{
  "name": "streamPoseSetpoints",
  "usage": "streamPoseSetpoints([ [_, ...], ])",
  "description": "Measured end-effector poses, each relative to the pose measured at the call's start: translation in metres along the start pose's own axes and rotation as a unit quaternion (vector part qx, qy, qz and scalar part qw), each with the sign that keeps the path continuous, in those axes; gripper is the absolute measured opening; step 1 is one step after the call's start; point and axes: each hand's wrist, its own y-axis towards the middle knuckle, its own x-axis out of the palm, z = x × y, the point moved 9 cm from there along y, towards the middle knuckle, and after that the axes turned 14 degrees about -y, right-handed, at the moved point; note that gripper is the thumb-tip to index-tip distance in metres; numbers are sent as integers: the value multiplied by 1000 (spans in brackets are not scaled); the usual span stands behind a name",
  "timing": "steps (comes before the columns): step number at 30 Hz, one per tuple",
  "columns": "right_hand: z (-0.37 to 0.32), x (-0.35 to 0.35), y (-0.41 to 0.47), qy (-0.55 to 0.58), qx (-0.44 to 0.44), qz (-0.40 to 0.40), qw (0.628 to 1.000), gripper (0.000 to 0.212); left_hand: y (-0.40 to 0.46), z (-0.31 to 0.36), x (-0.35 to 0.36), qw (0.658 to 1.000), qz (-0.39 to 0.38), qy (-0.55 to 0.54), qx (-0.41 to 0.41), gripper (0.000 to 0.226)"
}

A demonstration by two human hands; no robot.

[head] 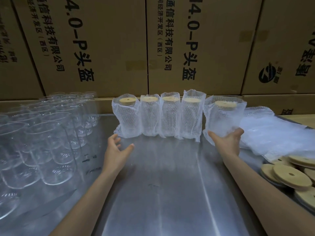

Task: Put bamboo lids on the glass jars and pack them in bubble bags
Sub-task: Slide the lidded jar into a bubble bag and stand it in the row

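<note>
Bubble-bagged lidded jar (223, 116) sits at the row's right end on the steel surface (167, 184), right hand (227, 142) cupping its base w/ fingers curled round the bag. Left hand (117, 150) hovers, fingers spread (holding nothing). Risk: a nudge topples it into the neighbouring wrapped jars (158, 114).

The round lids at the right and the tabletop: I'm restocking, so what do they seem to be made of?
The round lids look like bamboo or light wood: pale tan, matte, each flat disc with a small hole. The tabletop looks like brushed steel, though possibly another metal: grey, with streaky reflections.
</note>
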Motion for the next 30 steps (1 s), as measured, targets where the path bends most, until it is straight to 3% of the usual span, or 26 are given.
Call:
streamPoseSetpoints([
  [8, -3, 18, 25, -42, 17, 7, 999, 81, 38, -16, 10, 999, -26, 32, 1, 86],
  [14, -12, 35, 33, -68, -32, -44, 996, 88, 51, -24, 17, 998, -46, 39, -4, 92],
  [21, -17, 41, 27, -81, -59, -96, 990, 82, 50, -20, 20, 998, -53, 41, 1, 91],
  [26, -15, 42, 18, -87, -71, -134, 985, 94, 45, -16, 21, 998, -56, 39, 4, 90],
  [30, -12, 33, 9, -29, -66, -126, 989, 108, 37, -10, 15, 997, -25, 66, 25, 86],
])
